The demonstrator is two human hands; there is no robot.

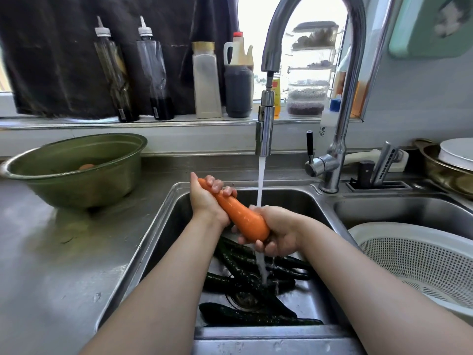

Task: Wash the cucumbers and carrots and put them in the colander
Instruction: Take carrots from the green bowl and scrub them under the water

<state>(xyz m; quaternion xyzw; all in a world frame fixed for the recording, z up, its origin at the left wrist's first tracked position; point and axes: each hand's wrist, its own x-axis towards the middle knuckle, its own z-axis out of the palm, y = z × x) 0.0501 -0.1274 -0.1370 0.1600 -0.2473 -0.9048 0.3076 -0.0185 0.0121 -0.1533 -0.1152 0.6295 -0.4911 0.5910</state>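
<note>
I hold one orange carrot [236, 212] over the left sink basin [166, 219]. My left hand [206, 199] grips its thin end, fingers curled over the top. My right hand [275, 233] grips its thick end, right beside the stream of water from the tap [263, 137]. Several dark green cucumbers [245, 272] lie wet on the basin floor under my hands. The white colander [419, 254] sits in the right basin and looks empty. Another carrot [86, 166] lies in the green bowl [64, 185] on the counter at the left.
Sauce and oil bottles [158, 73] stand along the windowsill behind the sink. A knife block slot with handles [378, 172] sits right of the tap base. A metal pan with a white plate [453, 162] is at the far right. Steel counter [51, 265] spreads to the left.
</note>
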